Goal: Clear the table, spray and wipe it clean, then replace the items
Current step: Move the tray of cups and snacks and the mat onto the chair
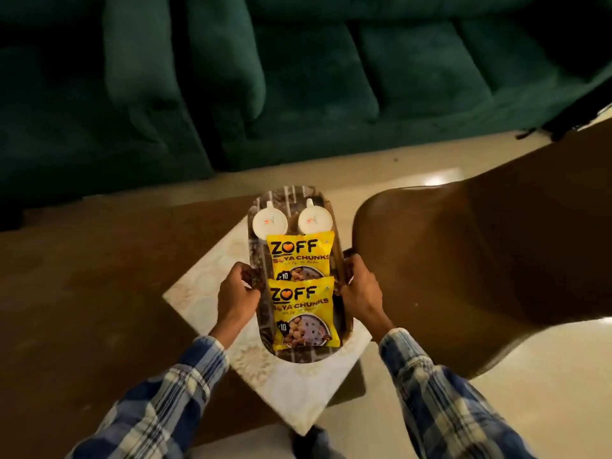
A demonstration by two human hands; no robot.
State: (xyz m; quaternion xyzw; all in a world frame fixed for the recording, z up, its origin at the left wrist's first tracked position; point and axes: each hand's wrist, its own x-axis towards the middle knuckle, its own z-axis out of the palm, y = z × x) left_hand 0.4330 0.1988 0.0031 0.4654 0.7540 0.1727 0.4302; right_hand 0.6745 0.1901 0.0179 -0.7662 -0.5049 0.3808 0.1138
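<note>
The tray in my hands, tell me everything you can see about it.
The tray is oblong with rounded ends and a raised rim, dark brown with pale streaks. It sits level over a small pale stone-look table; whether it rests there is unclear. The left hand grips its left rim, the right hand its right rim. Two white cups stand at its far end, and two yellow snack packets lie overlapping along the rest.

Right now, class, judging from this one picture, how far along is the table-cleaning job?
Done: nothing provable. In hand: left grip and right grip hold the tray by its sides at the table, two cups and two packets aboard. Left: clearing or replacing cannot be told; if clearing, then spraying, wiping and replacing remain.
</note>
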